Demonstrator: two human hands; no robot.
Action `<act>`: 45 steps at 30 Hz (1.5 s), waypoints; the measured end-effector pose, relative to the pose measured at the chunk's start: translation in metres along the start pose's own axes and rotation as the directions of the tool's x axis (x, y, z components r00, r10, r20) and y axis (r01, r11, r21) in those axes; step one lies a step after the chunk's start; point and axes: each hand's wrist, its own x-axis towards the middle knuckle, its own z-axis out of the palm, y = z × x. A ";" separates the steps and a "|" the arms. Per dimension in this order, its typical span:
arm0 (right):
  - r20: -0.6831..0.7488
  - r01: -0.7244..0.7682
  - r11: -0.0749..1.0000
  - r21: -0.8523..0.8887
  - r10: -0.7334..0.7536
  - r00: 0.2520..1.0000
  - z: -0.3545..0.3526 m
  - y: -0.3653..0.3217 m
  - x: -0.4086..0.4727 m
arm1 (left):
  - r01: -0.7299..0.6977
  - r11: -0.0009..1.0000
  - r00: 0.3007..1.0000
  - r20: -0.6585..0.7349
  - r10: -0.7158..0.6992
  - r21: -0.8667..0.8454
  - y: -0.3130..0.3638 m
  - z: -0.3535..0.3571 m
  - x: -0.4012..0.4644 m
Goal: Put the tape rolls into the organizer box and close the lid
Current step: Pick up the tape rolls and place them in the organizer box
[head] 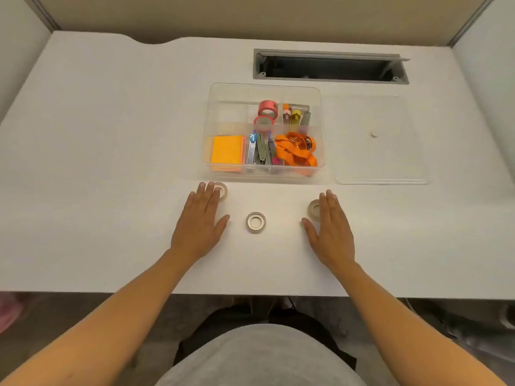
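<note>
Three pale tape rolls lie on the white desk in front of the clear organizer box. The middle roll sits between my hands. The left roll is partly under the fingertips of my left hand, which lies flat with fingers apart. The right roll touches the index side of my right hand, also flat and holding nothing. The box stands open and has two pink tape rolls in a back compartment. Its clear lid lies flat on the desk to the right of the box.
The box also holds orange sticky notes, metal clips, an orange lanyard and small markers. A dark cable slot is cut into the desk behind the box. The desk's front edge runs just below my forearms.
</note>
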 end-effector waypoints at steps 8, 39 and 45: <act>0.096 -0.056 0.998 -0.029 0.059 0.994 -0.007 -0.007 0.017 | 0.097 0.994 0.985 0.149 -0.089 -0.050 0.006 -0.006 0.027; -0.140 0.287 0.889 0.356 -0.253 0.957 -0.053 -0.097 0.124 | -0.017 0.963 0.994 -0.105 -0.012 -0.268 0.005 -0.093 0.119; -0.105 0.285 0.886 0.366 -0.265 0.958 -0.054 -0.108 0.152 | 0.046 0.968 0.997 -0.042 -0.058 -0.249 0.001 -0.115 0.189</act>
